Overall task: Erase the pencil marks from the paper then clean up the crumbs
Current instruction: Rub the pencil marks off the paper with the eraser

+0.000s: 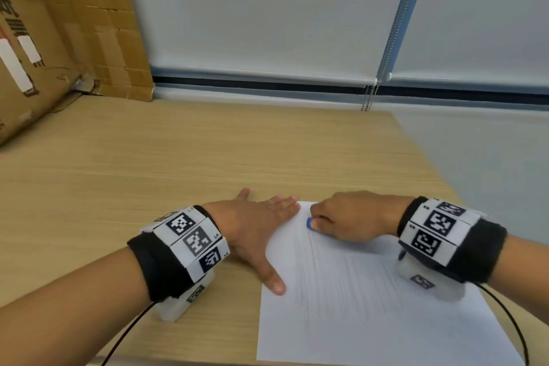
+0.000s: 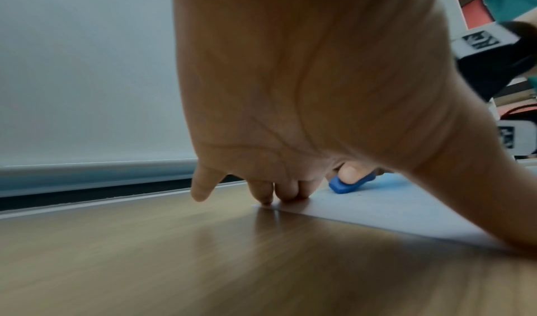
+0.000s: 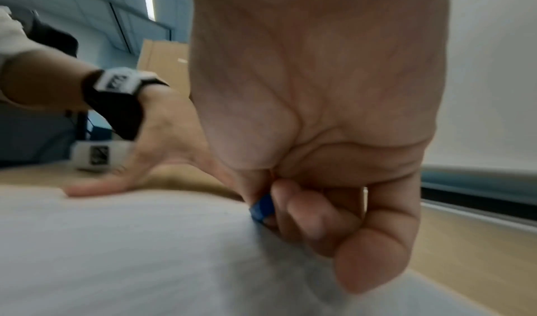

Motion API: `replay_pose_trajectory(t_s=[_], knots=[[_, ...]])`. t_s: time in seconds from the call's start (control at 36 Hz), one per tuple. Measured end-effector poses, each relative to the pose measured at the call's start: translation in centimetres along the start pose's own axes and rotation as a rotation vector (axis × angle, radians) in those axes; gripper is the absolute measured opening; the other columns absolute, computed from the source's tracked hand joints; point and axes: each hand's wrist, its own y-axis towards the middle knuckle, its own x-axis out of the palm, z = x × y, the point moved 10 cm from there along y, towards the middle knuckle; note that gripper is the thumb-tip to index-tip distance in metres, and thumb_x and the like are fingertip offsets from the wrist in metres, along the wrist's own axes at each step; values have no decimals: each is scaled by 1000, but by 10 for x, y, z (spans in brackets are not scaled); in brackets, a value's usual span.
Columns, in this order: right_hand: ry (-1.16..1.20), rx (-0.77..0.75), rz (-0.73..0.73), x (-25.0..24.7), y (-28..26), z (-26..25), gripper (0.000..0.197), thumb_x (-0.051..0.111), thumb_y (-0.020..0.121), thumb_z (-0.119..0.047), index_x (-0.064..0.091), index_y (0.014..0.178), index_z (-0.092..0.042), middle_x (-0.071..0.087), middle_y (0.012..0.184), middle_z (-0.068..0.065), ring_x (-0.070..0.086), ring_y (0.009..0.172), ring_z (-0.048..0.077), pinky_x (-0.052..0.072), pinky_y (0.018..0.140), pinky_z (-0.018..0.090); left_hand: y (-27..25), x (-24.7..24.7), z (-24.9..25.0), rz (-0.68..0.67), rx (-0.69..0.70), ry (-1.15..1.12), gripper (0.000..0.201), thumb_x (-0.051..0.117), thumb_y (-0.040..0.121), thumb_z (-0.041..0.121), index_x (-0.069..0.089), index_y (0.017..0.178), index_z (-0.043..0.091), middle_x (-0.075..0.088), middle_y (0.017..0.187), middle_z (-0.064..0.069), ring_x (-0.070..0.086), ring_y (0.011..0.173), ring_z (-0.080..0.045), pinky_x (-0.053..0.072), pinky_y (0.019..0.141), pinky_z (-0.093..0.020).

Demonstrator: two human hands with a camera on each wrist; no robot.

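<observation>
A white sheet of paper [image 1: 371, 306] with faint grey pencil strokes lies on the wooden table [image 1: 148, 172]. My left hand [image 1: 258, 229] lies flat with straight fingers, pressing the paper's left edge and far corner; its thumb rests on the sheet. My right hand [image 1: 347, 217] pinches a small blue eraser [image 1: 309, 223] and holds it down on the paper near the top left corner. The left wrist view shows the eraser [image 2: 348, 184] under a fingertip, on the paper [image 2: 392, 208]. In the right wrist view the eraser [image 3: 263, 208] sits between my curled fingers, touching the paper [image 3: 130, 252].
A large cardboard box [image 1: 53, 38] leans at the table's far left corner. A white roller blind [image 1: 267, 9] with a bead chain [image 1: 368, 95] hangs behind the table. The table's right edge runs close beside the paper. Bare wood stretches to the left and beyond the hands.
</observation>
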Motion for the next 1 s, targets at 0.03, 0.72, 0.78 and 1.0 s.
replay_pose_trajectory(t_s=[0.03,0.72,0.78,1.0], knots=[[10,26,21,-3,1,7,31,28,102,-43,43,84,-22,43,73,-10,45,69,14,35,70,31,0,0,0,0,1,2,138,69,61,79,-23,151,30,-27,156,19,-22,143,1,-17,115,-55],[-41,-15,75,-1,-1,-6,31,27,102,-40,36,75,-26,38,70,-10,41,65,14,34,68,33,-3,-2,2,6,-7,11,137,71,63,75,-22,151,28,-26,157,17,-16,146,-2,-11,118,-52],[-58,-50,64,5,-4,-17,31,27,102,-40,36,77,-25,36,69,-10,41,67,17,32,68,32,-4,-2,2,6,-6,18,137,71,64,75,-22,152,27,-27,157,16,-17,146,-2,-11,118,-52],[49,16,111,-7,18,11,34,30,101,-41,39,73,-26,48,74,-7,50,76,21,36,67,32,-2,-1,0,-12,-16,25,138,70,63,77,-24,151,28,-27,157,16,-17,146,-3,-10,118,-54]])
